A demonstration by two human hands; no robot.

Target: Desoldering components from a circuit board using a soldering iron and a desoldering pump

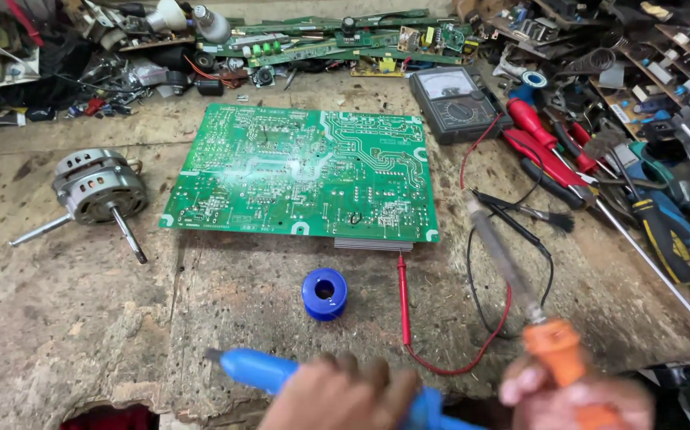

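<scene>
Left hand (343, 396): clamped on a blue plastic tool (259, 369), tip pointing left.
Right hand (576, 402): clamped on an orange-handled soldering iron (512, 271), blurred, aimed up-left.
Between hands and large green circuit board (305, 171): blue solder spool (325, 293), red probe (403, 299).
Counter (66, 318): grey motor (98, 187) left, black multimeter (455, 102) behind.
</scene>
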